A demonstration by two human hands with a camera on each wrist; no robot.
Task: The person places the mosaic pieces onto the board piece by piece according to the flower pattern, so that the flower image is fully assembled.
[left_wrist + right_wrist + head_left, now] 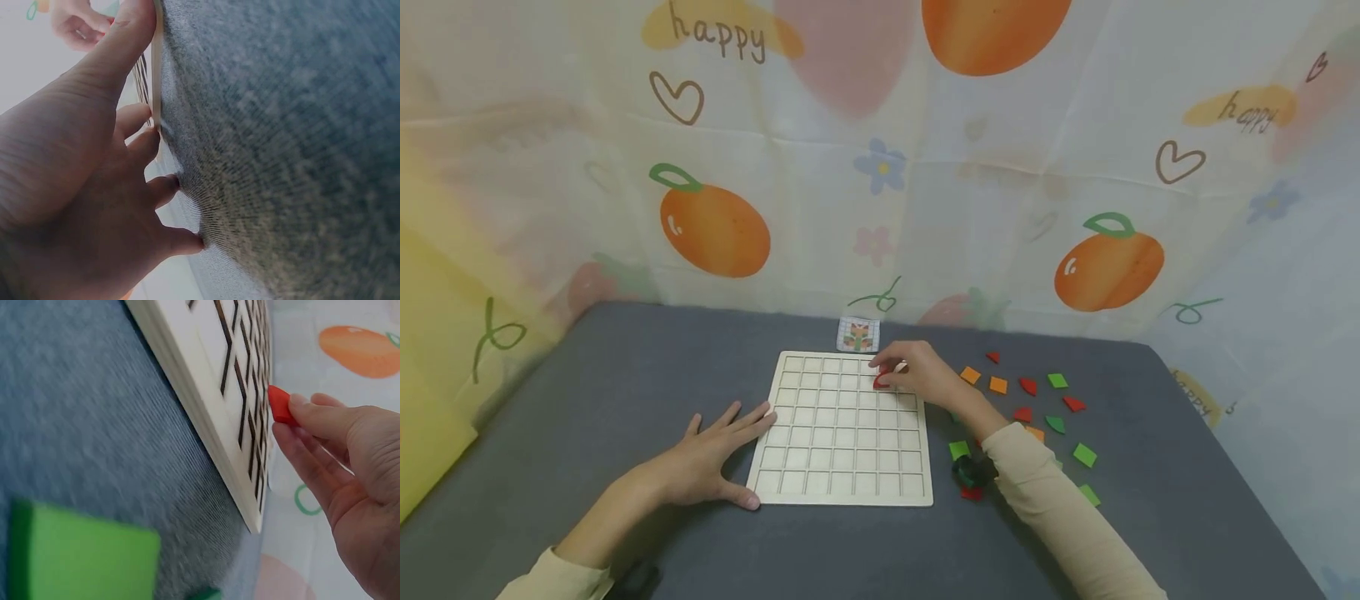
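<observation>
A pale wooden board (842, 433) with a grid of square cells lies flat on the table. Over its upper right part, my right hand (917, 372) pinches a red piece (880, 381) between thumb and fingers; in the right wrist view this red piece (282, 405) shows a curved side, close to the board's face. My left hand (711, 457) is spread at the board's left edge, thumb at the lower corner and fingertips on the side. The left wrist view shows that hand (94, 156) with its fingers extended along the board's edge (157, 69).
Right of the board lie several loose pieces: orange squares (997, 385), light green squares (1084, 454), red pieces (1073, 403) and a dark green piece (1055, 424). A small card with a coloured pattern (858, 334) is behind the board. A printed curtain (820, 192) hangs behind the grey table.
</observation>
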